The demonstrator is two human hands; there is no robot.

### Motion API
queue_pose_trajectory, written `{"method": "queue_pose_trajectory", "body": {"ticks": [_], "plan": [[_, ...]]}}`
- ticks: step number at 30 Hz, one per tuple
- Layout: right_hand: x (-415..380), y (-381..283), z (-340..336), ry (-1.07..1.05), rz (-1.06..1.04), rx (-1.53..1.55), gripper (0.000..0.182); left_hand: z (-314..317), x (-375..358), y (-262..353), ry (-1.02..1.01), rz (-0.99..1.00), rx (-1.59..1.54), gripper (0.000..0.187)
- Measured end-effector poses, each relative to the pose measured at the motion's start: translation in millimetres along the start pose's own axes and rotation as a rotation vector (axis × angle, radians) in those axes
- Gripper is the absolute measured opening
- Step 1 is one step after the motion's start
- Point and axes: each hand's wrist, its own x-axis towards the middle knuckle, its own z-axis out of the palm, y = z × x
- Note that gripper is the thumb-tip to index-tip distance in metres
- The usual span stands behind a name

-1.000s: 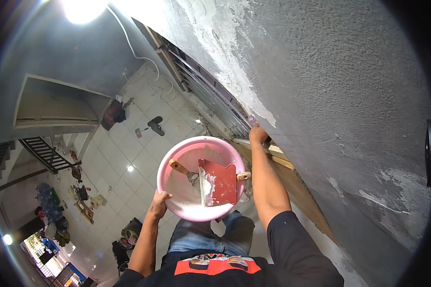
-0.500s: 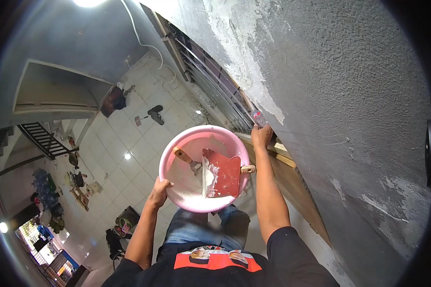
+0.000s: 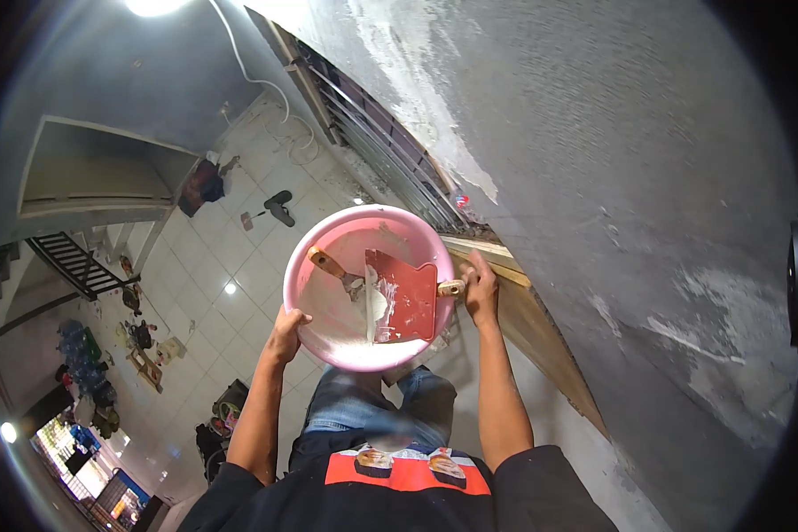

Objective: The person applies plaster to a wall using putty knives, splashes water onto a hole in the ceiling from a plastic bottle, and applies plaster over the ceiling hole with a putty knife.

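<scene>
A pink plastic basin [image 3: 294, 266] is in front of my body, its inside smeared with whitish paste. My left hand [image 3: 288, 335] is closed on its left rim, thumb over the edge. Inside lie a wide red putty spreader [image 3: 412, 306] with paste along its blade and a small wooden-handled scraper [image 3: 328, 262]. The spreader's short handle [image 3: 450, 288] sticks out over the right rim. Close beside that handle is my right hand [image 3: 481, 293], fingers apart and slightly blurred, with nothing visible in it. A clear bottle with a red label [image 3: 463, 202] rests at the window ledge.
A rough grey plastered wall [image 3: 612, 160] rises close on my right. Below it are a barred window [image 3: 372, 133] and a wooden board [image 3: 541, 341]. Dark sandals [image 3: 279, 208] lie on the tiled floor [image 3: 239, 253]. A black stair railing [image 3: 71, 262] stands at left.
My right hand has let go of the bottle at the ledge and come back down beside the basin's right rim. The basin sits slightly higher in view, still held by my left hand.
</scene>
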Motion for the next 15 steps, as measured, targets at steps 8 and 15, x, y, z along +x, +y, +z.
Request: {"method": "queue_pose_trajectory", "body": {"ticks": [8,15], "plan": [[-91.7,-67.3,-29.0,0.228,0.212,0.389,0.022,-1.6,4.5,18.0,-0.041,0.052,0.134,0.057],[-155.8,-154.1,16.8,0.407,-0.031,-0.176,0.029,-16.7,17.7,48.3,-0.265,0.083,0.319,0.049]]}}
